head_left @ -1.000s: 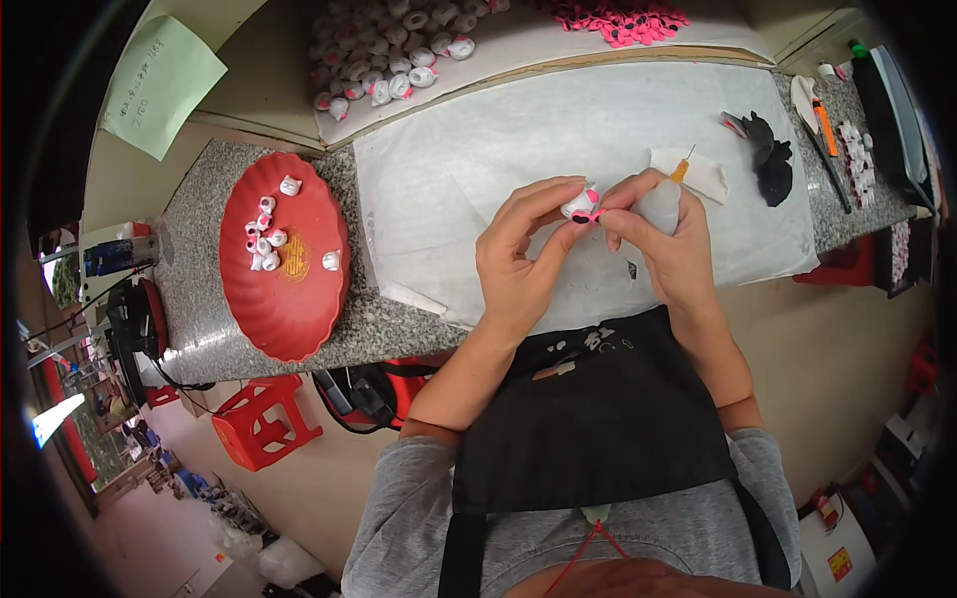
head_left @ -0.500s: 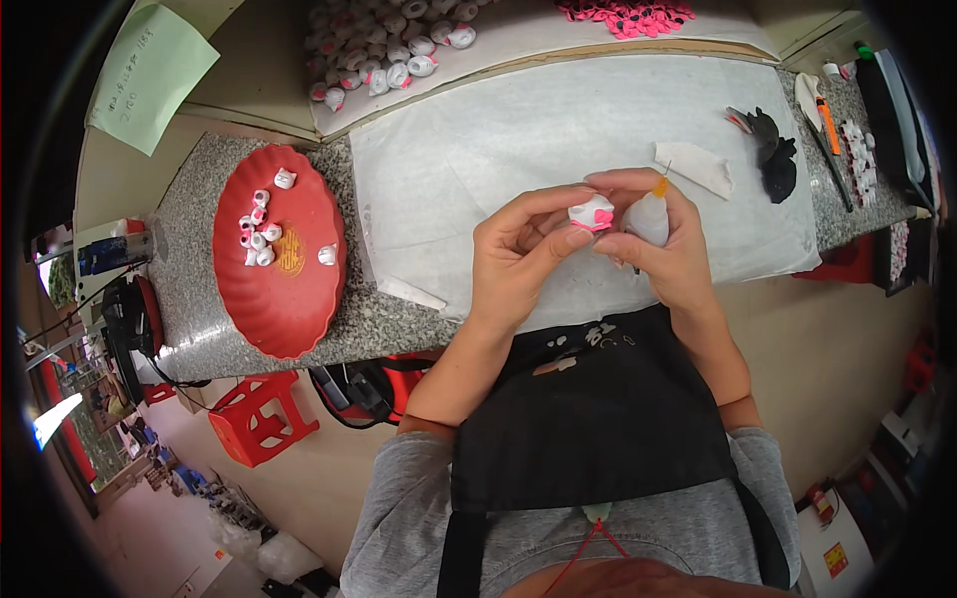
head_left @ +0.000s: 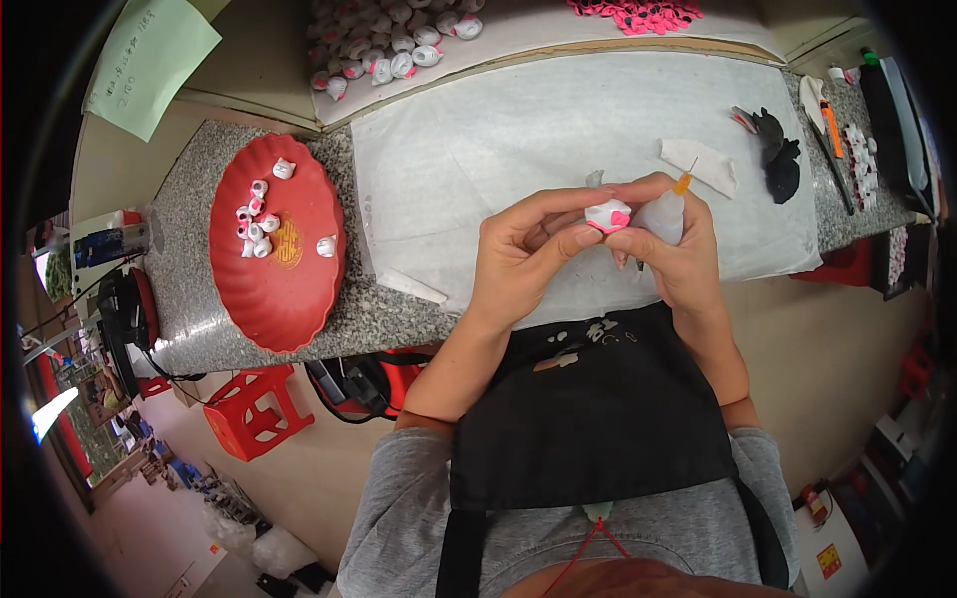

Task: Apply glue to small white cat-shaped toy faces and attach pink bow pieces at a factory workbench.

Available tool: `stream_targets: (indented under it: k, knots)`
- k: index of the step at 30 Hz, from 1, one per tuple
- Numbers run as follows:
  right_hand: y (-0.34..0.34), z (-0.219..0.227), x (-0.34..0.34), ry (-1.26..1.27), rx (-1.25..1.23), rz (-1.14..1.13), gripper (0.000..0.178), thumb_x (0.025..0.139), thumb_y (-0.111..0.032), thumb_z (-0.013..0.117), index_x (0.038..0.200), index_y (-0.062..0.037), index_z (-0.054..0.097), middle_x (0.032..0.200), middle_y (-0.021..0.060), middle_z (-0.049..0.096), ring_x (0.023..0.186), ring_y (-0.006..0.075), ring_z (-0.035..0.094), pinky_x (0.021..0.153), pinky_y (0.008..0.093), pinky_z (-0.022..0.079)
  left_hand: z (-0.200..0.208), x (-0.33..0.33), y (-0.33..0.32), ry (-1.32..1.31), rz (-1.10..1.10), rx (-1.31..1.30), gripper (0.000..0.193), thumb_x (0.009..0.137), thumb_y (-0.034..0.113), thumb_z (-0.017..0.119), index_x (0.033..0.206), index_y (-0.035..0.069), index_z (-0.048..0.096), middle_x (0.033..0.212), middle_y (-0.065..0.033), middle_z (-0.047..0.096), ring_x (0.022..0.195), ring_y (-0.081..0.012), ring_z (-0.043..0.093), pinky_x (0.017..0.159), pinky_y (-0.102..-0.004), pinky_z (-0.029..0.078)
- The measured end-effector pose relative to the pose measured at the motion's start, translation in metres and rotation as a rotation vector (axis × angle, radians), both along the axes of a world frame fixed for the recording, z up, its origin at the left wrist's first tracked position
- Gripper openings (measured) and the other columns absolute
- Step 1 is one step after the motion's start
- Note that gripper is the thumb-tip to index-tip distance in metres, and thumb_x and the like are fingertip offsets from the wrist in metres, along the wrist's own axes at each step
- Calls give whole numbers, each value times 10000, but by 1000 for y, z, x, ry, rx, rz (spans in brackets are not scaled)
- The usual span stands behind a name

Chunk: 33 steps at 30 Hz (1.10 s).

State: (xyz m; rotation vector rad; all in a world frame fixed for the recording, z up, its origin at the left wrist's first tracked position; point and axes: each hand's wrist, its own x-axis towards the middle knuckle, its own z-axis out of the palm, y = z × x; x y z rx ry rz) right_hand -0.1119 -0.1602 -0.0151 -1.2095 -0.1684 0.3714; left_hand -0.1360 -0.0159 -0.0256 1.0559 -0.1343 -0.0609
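Between the thumb and fingers of my left hand is a small white cat-head figurine with a pink bow-like piece on its side. My right hand is wrapped round a translucent squeeze bottle, whose orange needle tip points up and away from the figurine. The right thumb and fingertips also touch the figurine's right side, by the pink piece. Both hands are close together above the white paper sheet. A small greyish bit shows behind the figurine; I cannot make out what it is.
On the left stands a red scalloped tray with several white figurines. A heap of similar figurines and a pile of pink pieces lie at the back. To the right are a folded white tissue, a black crumpled item and an orange-handled tool.
Both hands have shifted slightly to the right, with the figurine and the bottle in them. The figurine has turned a little, and the right fingertips now press near the pink piece.
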Motion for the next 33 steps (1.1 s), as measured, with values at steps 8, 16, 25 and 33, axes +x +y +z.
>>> stream_targets:
  k: [8,16,25,33]
  knots:
    - [2,0,-1,0,11,5,246,670,-8,591,908,24,538,697,46,541,573,78,485,483,190,398,-3,-3,-1,-92,101,182,252,741,-14,525,991,-40,502,960,-114,539,904,-158,505,796,-268,397]
    - [-1,-3,-8,-52,-23,13,230,652,-25,580,857,36,496,758,122,540,541,138,503,473,238,405,-1,-3,2,-141,-17,-45,221,724,-9,552,938,-39,505,933,-119,538,830,-147,512,771,-277,412]
    - [22,6,5,-144,-105,91,472,624,8,551,1076,-4,415,773,66,483,549,82,395,459,180,342,20,-16,79,-203,752,546,204,614,-68,590,797,16,559,912,-56,430,875,-146,446,752,-250,367]
    - [-1,-3,2,-81,63,-4,370,648,0,455,995,-15,328,930,104,387,592,113,410,426,195,343,26,100,78,-656,674,1415,209,643,54,598,850,74,571,814,-86,566,808,-254,503,739,-325,367]
